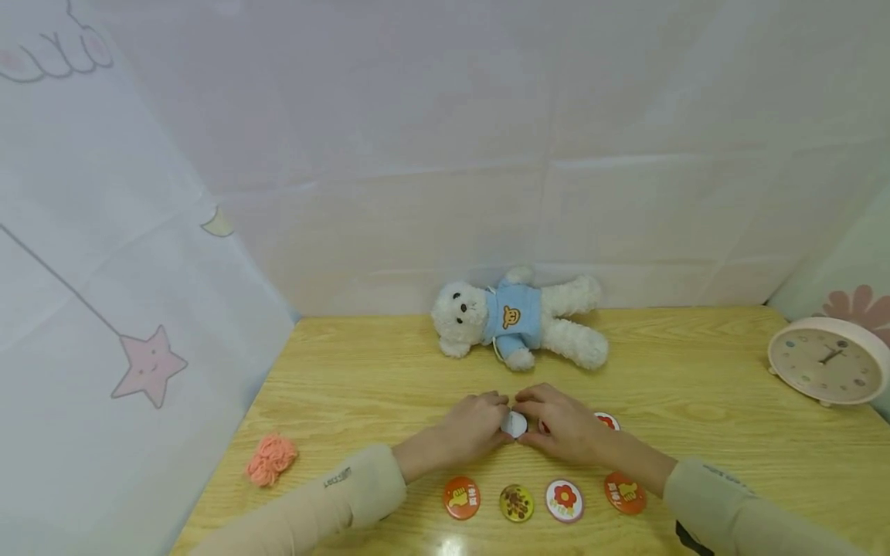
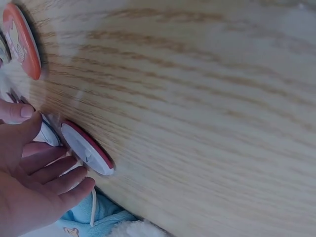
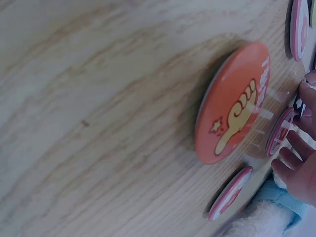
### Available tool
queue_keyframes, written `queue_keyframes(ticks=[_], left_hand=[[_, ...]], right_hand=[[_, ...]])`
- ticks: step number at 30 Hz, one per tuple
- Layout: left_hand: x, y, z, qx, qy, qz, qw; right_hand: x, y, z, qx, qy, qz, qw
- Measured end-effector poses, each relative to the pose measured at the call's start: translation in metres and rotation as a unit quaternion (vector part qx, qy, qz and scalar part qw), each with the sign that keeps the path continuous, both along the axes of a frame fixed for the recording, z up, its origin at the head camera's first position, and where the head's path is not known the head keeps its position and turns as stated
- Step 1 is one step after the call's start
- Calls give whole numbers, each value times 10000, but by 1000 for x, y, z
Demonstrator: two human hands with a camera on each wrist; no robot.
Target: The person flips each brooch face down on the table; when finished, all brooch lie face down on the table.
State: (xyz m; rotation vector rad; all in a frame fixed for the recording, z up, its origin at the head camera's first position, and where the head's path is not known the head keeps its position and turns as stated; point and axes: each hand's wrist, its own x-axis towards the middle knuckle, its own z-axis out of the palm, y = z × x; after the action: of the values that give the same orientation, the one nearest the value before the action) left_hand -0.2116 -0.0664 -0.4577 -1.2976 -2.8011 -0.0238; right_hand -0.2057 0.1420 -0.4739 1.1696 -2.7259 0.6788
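Near the middle of the table, my left hand (image 1: 476, 425) and right hand (image 1: 563, 425) meet fingertip to fingertip. Between them both pinch a small white disc (image 1: 514, 425), whose kind is not clear. The left wrist view shows the disc's pale face (image 2: 48, 132) at the fingers and, beside it, a red-rimmed round badge (image 2: 86, 148). A pink-rimmed badge (image 3: 280, 132) lies close to curled fingers in the right wrist view. Partly covered by my right hand is a red-flower badge (image 1: 607, 421).
In front of my hands lie an orange thumbs-up badge (image 1: 462, 497), a yellow badge (image 1: 517, 503), a white flower badge (image 1: 565, 500) and another orange badge (image 1: 624, 493). Behind is a teddy bear (image 1: 514, 316). Coral yarn (image 1: 271, 459) sits left, a clock (image 1: 827, 361) right.
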Motion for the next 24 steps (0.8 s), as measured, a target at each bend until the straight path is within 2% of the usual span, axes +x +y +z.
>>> queue_keyframes(ticks=[10, 17, 24], left_hand=[[2, 0, 0, -117, -191, 104, 9997], [4, 0, 2, -114, -379, 88, 9992], [6, 2, 2, -142, -481, 212, 9985]], right_hand=[[0, -3, 3, 360, -441, -180, 9982], [1, -3, 4, 519, -330, 27, 9981], [2, -2, 8, 661, -409, 82, 9969]])
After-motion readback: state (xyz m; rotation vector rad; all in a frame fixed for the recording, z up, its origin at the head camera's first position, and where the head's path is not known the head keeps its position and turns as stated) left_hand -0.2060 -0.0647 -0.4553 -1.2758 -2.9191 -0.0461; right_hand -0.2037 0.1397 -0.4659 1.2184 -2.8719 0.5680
